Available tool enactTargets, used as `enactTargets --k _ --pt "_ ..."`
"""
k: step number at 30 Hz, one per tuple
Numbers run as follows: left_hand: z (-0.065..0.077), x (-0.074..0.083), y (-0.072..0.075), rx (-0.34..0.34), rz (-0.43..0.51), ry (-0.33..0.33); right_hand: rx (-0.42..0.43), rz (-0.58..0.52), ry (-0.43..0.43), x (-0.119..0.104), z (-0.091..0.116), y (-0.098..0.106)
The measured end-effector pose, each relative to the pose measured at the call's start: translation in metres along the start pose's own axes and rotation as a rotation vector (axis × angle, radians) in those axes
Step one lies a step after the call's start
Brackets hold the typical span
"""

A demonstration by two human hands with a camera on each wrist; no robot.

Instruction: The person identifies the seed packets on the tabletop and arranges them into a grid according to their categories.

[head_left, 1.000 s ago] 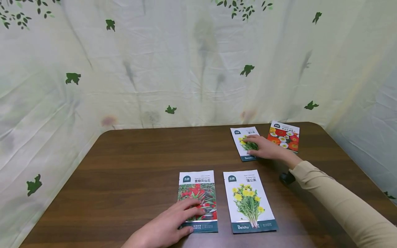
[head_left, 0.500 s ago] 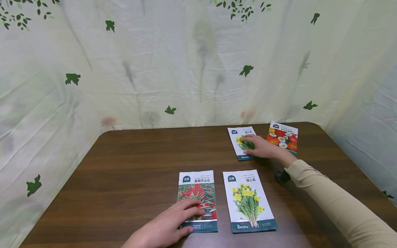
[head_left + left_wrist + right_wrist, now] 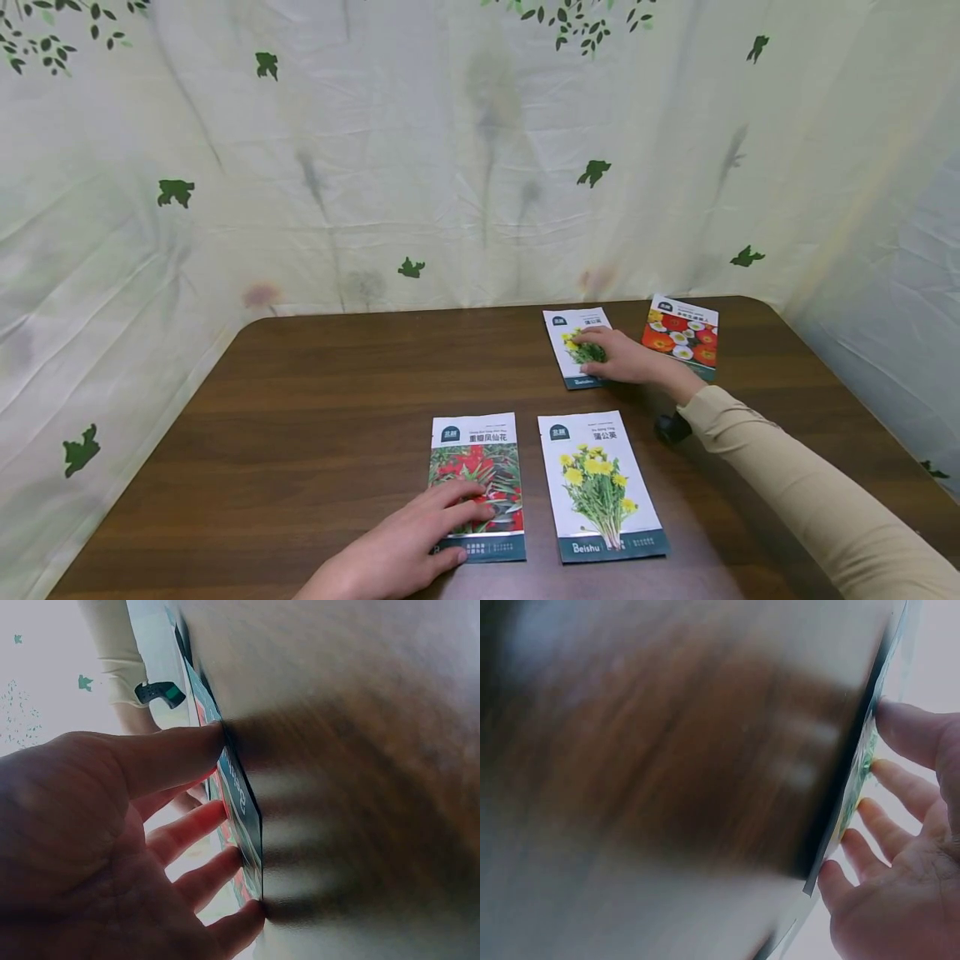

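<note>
My left hand (image 3: 408, 537) rests its fingertips on a seed packet with red flowers (image 3: 491, 458), which lies flat near the table's front. In the left wrist view the thumb and spread fingers (image 3: 206, 874) touch the packet's face. Farther back, my right hand (image 3: 626, 357) lays its fingertips on a smaller-looking dandelion seed packet (image 3: 561, 346), covering its right part. The right wrist view shows those fingers (image 3: 889, 829) spread and touching that packet (image 3: 851, 787) from above. Another dandelion seed packet (image 3: 596, 483) lies between the hands, right of the red-flower one, touched by neither.
A seed packet with red, orange and white flowers (image 3: 681, 335) lies at the back right, behind the right wrist. The dark wooden table (image 3: 337, 392) ends at a pale curtain (image 3: 450, 167) printed with leaves. A black wrist device (image 3: 672, 427) hangs under the right sleeve.
The right hand has slid the back dandelion packet a little to the left, away from the red and orange flower packet. The left hand and the two front packets have stayed put.
</note>
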State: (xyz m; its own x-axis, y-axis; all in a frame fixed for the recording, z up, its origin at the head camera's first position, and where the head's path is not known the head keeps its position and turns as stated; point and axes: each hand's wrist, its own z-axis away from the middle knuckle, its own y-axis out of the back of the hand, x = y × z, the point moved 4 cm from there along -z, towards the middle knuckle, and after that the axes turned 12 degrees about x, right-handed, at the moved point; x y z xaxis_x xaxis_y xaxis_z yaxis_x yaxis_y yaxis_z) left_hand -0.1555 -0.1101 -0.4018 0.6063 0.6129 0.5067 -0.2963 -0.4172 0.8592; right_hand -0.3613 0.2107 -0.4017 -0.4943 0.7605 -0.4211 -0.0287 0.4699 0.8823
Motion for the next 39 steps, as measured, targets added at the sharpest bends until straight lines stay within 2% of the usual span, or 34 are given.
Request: enactTargets --k 14,21,34,39 --pt "0.001 -0.001 0.000 0.006 -0.004 -0.008 -0.002 0.007 -0.056 -0.008 -0.003 -0.005" --pt "0.001 0.001 0.001 0.022 -0.020 -0.019 0.009 0.007 -0.044 -0.010 -0.005 -0.007" --pt "0.001 0.000 0.000 0.032 -0.017 -0.043 -0.013 -0.003 -0.078 -0.020 -0.008 -0.008" --pt "0.001 0.000 0.000 0.021 -0.005 -0.031 -0.012 0.009 -0.084 -0.023 -0.010 -0.011"
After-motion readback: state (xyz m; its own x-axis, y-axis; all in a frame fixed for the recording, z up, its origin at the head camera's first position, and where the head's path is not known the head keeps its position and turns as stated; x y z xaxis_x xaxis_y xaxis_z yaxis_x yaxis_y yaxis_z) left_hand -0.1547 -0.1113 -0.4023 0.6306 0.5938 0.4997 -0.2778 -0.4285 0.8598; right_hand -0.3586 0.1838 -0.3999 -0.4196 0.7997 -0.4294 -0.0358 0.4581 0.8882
